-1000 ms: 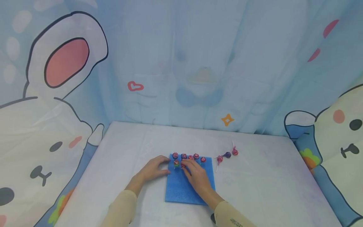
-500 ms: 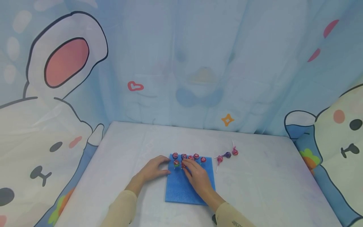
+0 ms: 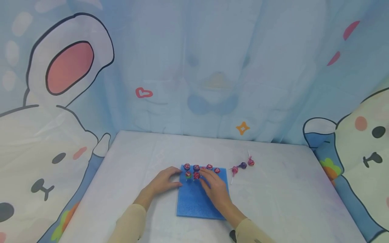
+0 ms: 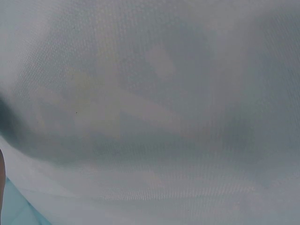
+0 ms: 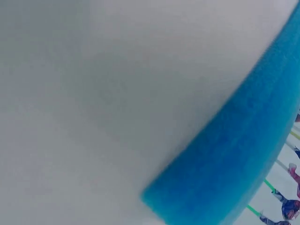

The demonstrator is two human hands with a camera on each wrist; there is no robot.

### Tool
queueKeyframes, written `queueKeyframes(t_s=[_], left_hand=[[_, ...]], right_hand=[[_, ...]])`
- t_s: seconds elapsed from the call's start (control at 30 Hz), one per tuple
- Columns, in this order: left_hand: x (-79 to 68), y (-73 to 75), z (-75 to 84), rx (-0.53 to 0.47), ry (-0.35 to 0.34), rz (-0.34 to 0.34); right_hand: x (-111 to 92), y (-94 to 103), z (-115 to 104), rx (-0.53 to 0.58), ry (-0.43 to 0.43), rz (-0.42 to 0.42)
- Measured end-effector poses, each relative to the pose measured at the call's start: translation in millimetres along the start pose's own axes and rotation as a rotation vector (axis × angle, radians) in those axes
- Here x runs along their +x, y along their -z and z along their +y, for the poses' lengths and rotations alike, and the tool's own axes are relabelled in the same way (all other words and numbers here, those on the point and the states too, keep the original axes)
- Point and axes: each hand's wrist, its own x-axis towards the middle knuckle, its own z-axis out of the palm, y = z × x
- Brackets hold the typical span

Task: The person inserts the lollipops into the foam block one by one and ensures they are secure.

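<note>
A blue foam board [image 3: 199, 202] lies on the table. Wrapped lollipops stand on it by their sticks, several in a back row, such as the red one [image 3: 186, 166] at its left end. Two more stand in front of them, a red and green lollipop [image 3: 188, 174] and a red lollipop [image 3: 196, 176]. My right hand [image 3: 217, 190] is over the board, fingertips just right of that red lollipop, hiding part of the back row. My left hand [image 3: 164, 180] rests at the board's left edge, thumb and fingers spread apart. In the right wrist view, lollipops [image 5: 290, 208] show beyond the foam.
On the white tablecloth [image 3: 282, 189], right of the board, lie a pink lollipop [image 3: 235, 170], a purple lollipop [image 3: 243, 165] and another pink lollipop [image 3: 251, 162]. A printed blue curtain [image 3: 170, 67] hangs behind the table. The left wrist view is mostly pale cloth.
My right hand has drawn slightly right, away from the front red lollipop, which now shows whole and stands by itself. The left hand has stayed at the board's edge.
</note>
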Motion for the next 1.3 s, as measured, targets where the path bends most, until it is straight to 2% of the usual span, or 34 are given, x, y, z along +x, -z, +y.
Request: queueKeyframes(t_s=[0.23,0.5,0.63,0.77,0.97,1.13,1.3], left_hand=[[-1.2,0.7,0.4,-0.014,0.004,-0.008],[-1.6,0.5,0.4,-0.017,0.010,-0.010],[-1.3,0.3,0.5,-0.011,0.029,-0.019],[-0.7,0.0,0.7,0.001,0.020,-0.015],[-0.6,0.7,1.1,-0.002,0.004,-0.006],[-1.0,1.2,1.5,-0.001,-0.001,-0.007],[-1.2,1.5,2.3,-0.001,0.002,-0.009]], right_hand=[[-2,12.1,5,-0.033,-0.100,0.005],[-1,28.4,18,-0.064,-0.190,0.059],[-2,37.4,28,-0.071,-0.241,0.077],[-4,45.6,41,-0.057,-0.311,0.090],[-8,50.2,63,-0.058,-0.455,0.081],[-13,53.0,77,-0.067,-0.610,0.018],[-16,57.5,86,-0.017,-0.745,-0.051]])
